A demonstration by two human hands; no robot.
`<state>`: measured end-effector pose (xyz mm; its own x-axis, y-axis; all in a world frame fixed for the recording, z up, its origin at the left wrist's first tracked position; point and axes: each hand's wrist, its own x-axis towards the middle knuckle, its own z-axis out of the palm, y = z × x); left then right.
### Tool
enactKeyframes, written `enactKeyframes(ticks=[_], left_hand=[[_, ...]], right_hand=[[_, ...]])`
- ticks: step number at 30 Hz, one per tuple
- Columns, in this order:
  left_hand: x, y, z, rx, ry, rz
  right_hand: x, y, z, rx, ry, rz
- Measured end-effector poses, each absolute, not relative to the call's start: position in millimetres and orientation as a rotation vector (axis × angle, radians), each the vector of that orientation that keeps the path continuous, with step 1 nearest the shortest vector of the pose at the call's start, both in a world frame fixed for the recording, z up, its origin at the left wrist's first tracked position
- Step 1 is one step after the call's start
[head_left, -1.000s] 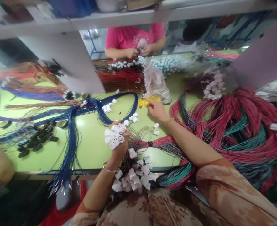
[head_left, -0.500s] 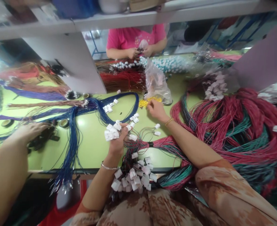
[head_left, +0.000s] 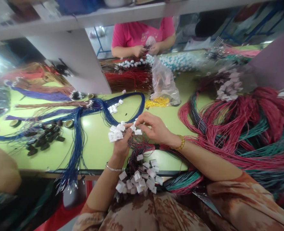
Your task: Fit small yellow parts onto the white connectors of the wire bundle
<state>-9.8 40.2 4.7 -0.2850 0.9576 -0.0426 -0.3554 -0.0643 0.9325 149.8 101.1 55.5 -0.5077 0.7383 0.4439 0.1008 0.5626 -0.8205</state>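
My left hand is closed around a cluster of white plastic connectors with thin wires trailing from them. My right hand meets it from the right, thumb and forefinger pinched at one of the connectors; what sits between those fingertips is too small to make out. Below my hands, a bundle of red, green and black wires ends in several more white connectors hanging at the table's front edge. Beyond my right hand lies a pile of small yellow pieces beside a clear plastic bag.
Blue wires and black connectors lie to the left, near a neighbour's arm. A large heap of red and green wires covers the right side. Across the table, a person in a pink shirt handles something small. A shelf spans overhead.
My right hand has come back from the yellow pile to the connectors in my left hand. The neighbour's arm at left has drawn away from the black connectors. The view has shifted slightly.
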Motion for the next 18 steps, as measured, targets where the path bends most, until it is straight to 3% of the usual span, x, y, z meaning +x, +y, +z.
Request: enactKeyframes(ticks=[3,12,18], left_hand=[[-8.6,39.3,6.7,0.779,1.143,1.628],[-6.0,40.5,8.8,0.754,1.173,1.659],[-4.7,40.9,10.7,0.721,1.197,1.693]], right_hand=[[145.5,94.5,54.3,-0.600,-2.008,0.807],[140.7,89.1,50.5,-0.747,-1.948,0.865],[140.3,87.5,44.6,-0.690,-2.068,0.579]])
